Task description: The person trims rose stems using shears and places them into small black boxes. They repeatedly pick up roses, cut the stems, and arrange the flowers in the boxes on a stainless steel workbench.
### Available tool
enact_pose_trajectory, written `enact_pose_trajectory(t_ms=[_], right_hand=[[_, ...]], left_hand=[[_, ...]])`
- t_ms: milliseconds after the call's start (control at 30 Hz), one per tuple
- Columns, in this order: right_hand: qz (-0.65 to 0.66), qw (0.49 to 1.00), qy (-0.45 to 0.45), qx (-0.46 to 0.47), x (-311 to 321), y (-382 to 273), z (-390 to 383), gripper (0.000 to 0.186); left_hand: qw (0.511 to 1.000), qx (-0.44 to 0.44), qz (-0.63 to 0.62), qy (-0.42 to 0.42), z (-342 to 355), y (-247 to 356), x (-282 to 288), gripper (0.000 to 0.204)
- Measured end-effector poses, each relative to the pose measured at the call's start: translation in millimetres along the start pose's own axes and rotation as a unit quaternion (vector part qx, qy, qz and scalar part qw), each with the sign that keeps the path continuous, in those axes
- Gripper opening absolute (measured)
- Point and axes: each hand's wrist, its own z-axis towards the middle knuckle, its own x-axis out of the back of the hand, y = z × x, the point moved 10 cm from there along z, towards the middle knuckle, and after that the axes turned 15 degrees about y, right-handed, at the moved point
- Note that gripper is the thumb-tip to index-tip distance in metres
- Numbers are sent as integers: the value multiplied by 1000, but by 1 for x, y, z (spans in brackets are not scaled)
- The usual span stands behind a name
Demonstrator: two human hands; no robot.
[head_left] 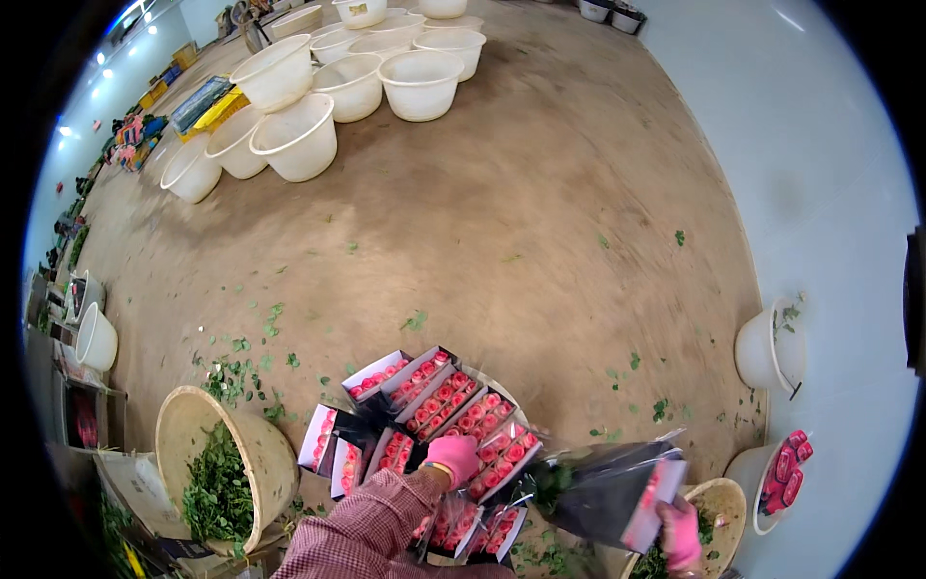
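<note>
My right hand (pixel 683 534), in a pink glove with bare fingertips showing, grips the flower end of a wrapped rose bouquet (pixel 608 490). The bouquet lies sideways in dark and clear wrapping, its green stems toward the left. My left hand (pixel 453 457), also pink-gloved, is closed down among several bunches of pink roses (pixel 445 399) standing heads up in white and dark wraps. What its fingers hold, if anything, is hidden. The bunches stand packed in a pale round tub (pixel 503 387), mostly covered by them.
A cream tub of leaves (pixel 275 463) stands at left, and another leaf-filled tub (pixel 730 494) lies below my right hand. By the right wall are a tub with red-wrapped flowers (pixel 757 470) and a white bucket (pixel 756 352). Several white tubs (pixel 297 145) crowd the far left floor.
</note>
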Motion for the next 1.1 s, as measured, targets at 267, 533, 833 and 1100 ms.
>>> enact_pose_trajectory(t_ms=[267, 533, 833, 1100], right_hand=[[-299, 945, 26, 129, -188, 144, 94, 32], [-559, 788, 41, 254, -190, 54, 105, 57], [-439, 787, -76, 426, -533, -71, 141, 50], [-526, 659, -217, 491, -554, -57, 50, 35]], left_hand=[[995, -11, -81, 55, 38, 22, 4, 35], [905, 22, -296, 306, -5, -68, 98, 32], [931, 284, -143, 181, 63, -368, 43, 59], [860, 228, -255, 379, -18, -302, 88, 30]])
